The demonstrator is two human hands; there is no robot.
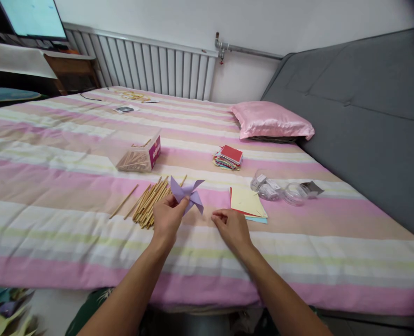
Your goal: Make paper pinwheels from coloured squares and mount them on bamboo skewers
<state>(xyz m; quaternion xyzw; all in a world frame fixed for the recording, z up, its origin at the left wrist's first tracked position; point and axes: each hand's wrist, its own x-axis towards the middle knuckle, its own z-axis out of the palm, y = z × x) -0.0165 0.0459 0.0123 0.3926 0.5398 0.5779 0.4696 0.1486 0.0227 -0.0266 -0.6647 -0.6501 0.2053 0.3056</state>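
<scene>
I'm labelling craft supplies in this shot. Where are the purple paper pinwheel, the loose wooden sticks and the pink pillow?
purple paper pinwheel point(189, 193), head view, its centre fold.
loose wooden sticks point(150, 201), head view, middle of the pile.
pink pillow point(270, 120), head view, its top face.

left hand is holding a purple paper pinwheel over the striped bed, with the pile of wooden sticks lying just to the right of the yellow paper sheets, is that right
Not quite. The head view shows the left hand holding the purple paper pinwheel over the striped bed, but the pile of wooden sticks lies to the left of the yellow paper sheets, not the right.
</scene>
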